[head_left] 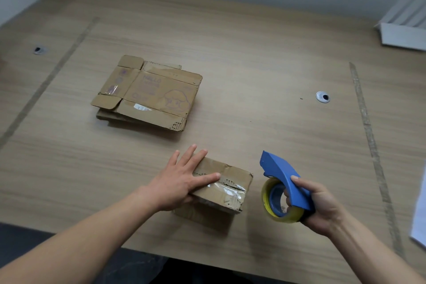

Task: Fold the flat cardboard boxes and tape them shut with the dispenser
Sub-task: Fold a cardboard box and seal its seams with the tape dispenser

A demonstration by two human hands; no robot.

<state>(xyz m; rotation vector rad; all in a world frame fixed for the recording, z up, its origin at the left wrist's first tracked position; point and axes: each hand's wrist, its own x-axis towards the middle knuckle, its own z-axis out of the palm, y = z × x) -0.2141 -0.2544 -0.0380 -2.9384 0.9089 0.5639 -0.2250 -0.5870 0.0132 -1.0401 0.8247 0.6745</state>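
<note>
Near the tabletop's front edge sits 1 folded cardboard box (222, 185), its seam taped; the left hand (184, 178) presses flat on it, fingers spread. Beside it, the right hand (317, 207) grips the blue tape dispenser (284, 182). Taping looks finished; next, probably take a flat box from the stack (147, 93) toward the tabletop's middle.

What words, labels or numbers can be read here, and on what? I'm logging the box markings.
"HELLO": purple print on the top flat cardboard box of the stack, above a cartoon figure.
Smaller purple lines under it: too blurred to read.
White sticker near that flat box's front edge: print too small to read.
Folded box under the left hand: no text visible.
Blue tape dispenser in the right hand: no text visible.
</note>
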